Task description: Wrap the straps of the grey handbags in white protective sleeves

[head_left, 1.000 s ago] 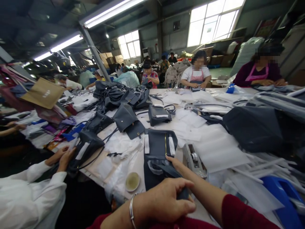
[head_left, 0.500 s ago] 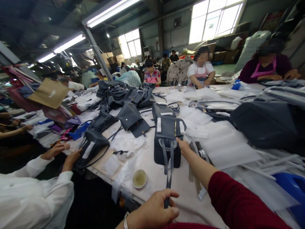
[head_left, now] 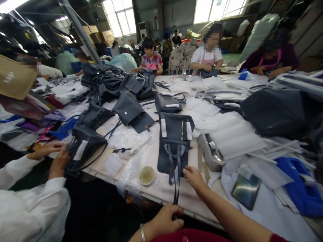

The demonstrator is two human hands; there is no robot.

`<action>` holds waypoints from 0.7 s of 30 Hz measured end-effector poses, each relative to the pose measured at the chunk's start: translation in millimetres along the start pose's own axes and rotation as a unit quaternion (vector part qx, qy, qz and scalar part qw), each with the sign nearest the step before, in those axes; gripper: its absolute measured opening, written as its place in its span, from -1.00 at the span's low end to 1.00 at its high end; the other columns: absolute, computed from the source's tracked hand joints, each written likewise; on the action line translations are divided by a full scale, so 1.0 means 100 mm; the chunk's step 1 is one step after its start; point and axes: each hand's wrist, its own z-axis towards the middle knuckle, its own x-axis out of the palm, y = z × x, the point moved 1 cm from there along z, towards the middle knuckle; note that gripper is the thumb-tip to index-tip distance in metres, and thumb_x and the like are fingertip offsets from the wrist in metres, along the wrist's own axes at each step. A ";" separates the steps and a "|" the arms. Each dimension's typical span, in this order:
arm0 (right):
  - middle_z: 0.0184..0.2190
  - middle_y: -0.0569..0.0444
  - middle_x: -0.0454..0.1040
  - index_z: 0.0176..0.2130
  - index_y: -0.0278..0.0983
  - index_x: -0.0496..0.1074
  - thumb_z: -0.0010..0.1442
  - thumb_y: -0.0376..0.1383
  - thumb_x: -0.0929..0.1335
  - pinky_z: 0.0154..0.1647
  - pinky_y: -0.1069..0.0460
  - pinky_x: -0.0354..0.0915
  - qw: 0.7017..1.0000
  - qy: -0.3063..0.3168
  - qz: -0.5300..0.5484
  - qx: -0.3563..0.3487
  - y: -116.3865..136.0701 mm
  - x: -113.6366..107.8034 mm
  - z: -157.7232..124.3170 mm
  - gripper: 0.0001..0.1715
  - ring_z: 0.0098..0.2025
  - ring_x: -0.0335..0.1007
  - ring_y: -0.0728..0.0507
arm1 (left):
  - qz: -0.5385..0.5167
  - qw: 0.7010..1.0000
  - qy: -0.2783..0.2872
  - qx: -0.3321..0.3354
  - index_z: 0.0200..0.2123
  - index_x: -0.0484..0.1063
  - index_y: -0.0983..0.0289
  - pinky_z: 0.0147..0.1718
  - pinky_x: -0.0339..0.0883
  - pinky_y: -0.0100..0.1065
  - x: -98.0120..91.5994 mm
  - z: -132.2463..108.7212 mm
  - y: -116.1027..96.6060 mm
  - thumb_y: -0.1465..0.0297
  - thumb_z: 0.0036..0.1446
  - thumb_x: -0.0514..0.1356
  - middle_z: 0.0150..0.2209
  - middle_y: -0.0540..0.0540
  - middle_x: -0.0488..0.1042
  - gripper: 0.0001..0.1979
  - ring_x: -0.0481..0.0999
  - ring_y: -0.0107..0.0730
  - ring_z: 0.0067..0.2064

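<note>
A dark blue-grey backpack [head_left: 174, 126] lies on the table in front of me, its flap [head_left: 164, 158] spread toward me. White wrapping covers parts of its sides, and a gold zipper [head_left: 182, 129] shows. Two thin straps [head_left: 178, 178] run from it toward the near edge. My left hand [head_left: 166, 216], with a bracelet at the wrist, is closed around the strap ends. At the flap's lower right corner, my right hand [head_left: 194, 178] pinches the edge between thumb and fingers.
A tape dispenser [head_left: 210, 153], a phone [head_left: 246, 190] and a blue dispenser [head_left: 300, 185] lie to the right. A cup [head_left: 146, 175] stands near the front edge. More bags [head_left: 132, 111] are piled behind. A co-worker's hands [head_left: 59, 159] handle a bag at left.
My right hand has moved from the backpack's side down to the flap's corner. My left hand still holds the straps. The view has tipped down, bringing the phone into sight.
</note>
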 end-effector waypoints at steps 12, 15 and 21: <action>-0.68 0.28 0.32 -0.12 -0.27 0.38 -0.04 -0.15 0.40 -0.62 0.07 0.18 0.994 0.094 0.018 0.055 -0.79 0.17 -0.54 -0.54 -0.67 0.22 -0.03 | -0.260 0.956 -0.108 0.085 -0.20 0.43 0.25 0.04 0.31 -0.19 0.31 0.06 0.42 0.32 0.09 0.24 -0.11 0.17 0.52 -0.79 0.50 -0.18 -0.02; -0.72 0.33 0.25 0.00 -0.27 0.33 0.03 -0.16 0.36 -0.65 0.09 0.13 0.997 0.076 0.000 0.012 -0.86 0.13 -0.57 -0.47 -0.70 0.14 0.00 | -0.410 0.901 -0.135 0.050 -0.11 0.30 0.24 -0.10 0.39 -0.25 0.36 0.14 0.56 0.17 0.14 0.23 -0.10 0.19 0.54 -0.65 0.57 -0.24 -0.13; -0.59 0.23 0.37 -0.01 -0.31 0.38 0.07 -0.11 0.34 -0.62 0.09 0.21 0.994 0.084 0.030 -0.071 -1.03 0.09 -0.81 -0.47 -0.62 0.25 -0.01 | -0.307 0.934 -0.180 0.038 0.02 0.35 0.34 -0.42 0.39 -0.39 0.53 0.16 0.67 0.30 0.08 0.26 -0.29 0.16 0.59 -0.56 0.53 -0.41 -0.47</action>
